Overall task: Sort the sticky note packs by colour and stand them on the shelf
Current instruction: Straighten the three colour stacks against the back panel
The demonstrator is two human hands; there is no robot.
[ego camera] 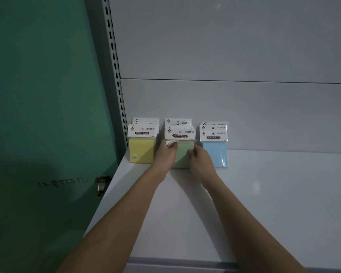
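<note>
Both hands — left hand (pixel 165 154), right hand (pixel 200 161) — gripped the front green pack (pixel 182 154), upright on the shelf (pixel 264 194) between the yellow packs (pixel 141 152) and blue packs (pixel 215 153) — all against the back panel (pixel 244 111)

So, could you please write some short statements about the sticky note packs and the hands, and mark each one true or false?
1. The yellow packs stand at the left end of the row. True.
2. Both hands are on the blue packs. False: the left hand and the right hand are on the green packs.
3. The packs stand against the back panel of the shelf. True.
4. The green packs lie flat. False: they stand upright.
</note>
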